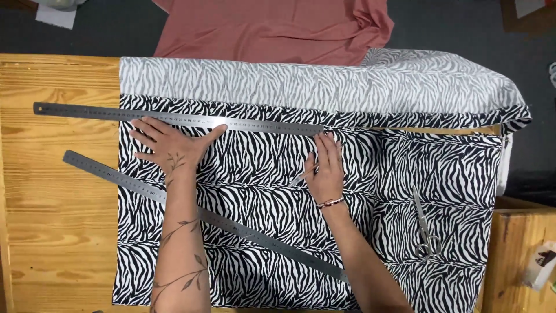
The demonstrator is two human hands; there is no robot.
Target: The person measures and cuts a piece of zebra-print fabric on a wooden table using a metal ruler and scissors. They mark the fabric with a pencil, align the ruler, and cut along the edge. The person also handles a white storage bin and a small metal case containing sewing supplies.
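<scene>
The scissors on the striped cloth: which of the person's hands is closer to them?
The right hand. It rests on the cloth up and left of the scissors; the left hand presses the upper ruler, much farther left.

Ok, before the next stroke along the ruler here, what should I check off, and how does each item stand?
1. Left hand pressing flat on the upper long steel ruler: ok.
2. Upper ruler lying across the black-and-white zebra-print fabric: ok.
3. Right hand holding a thin marking tool near the ruler's end: ok; what kind of tool it is, cannot tell.
4. Fabric flat under both hands: ok, only faint fold lines.
5. Second long steel ruler out of the way: not ok, it runs diagonally under both forearms.
6. Silver scissors away from the hands: ok.
</scene>
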